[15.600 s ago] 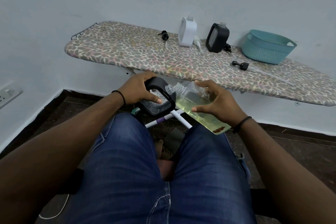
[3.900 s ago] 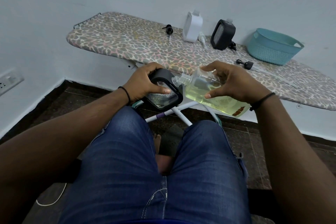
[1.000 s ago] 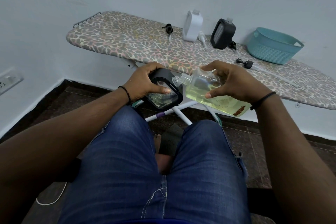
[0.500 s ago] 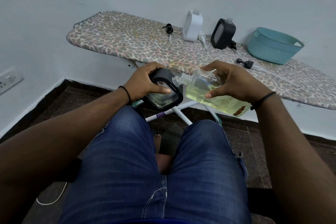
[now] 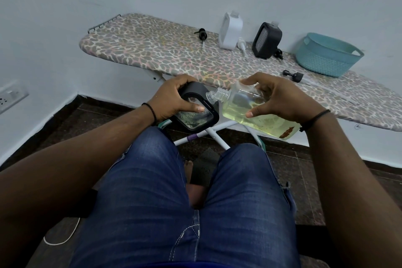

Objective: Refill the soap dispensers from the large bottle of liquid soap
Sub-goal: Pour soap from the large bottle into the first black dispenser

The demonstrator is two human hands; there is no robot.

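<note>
- Left hand (image 5: 174,95) grips a black-framed soap dispenser (image 5: 196,113) above the person's knees, thumb lying across its clear front panel, fingers curled over its top edge
- Right hand (image 5: 280,98) holds the large clear bottle (image 5: 250,111) of yellow-green liquid soap, thumb below and fingers spread over its upper side
- Bottle lies tilted nearly flat, its uncapped threaded neck (image 5: 215,94) pointing left and meeting the dispenser's upper right corner; whether liquid is passing cannot be told
- Liquid sits in the lower and rear part of the bottle; the neck end looks clear
- Both hands are close together, in front of the near edge of the patterned ironing board (image 5: 165,54)
- On the board, along the wall: a loose black pump head (image 5: 202,35), a white dispenser (image 5: 230,30) with a white pump head (image 5: 242,44) lying beside it, a second black dispenser (image 5: 266,40), a teal basket (image 5: 326,54)
- A black cap (image 5: 293,75) lies on the board nearer the front, just beyond the right hand
</note>
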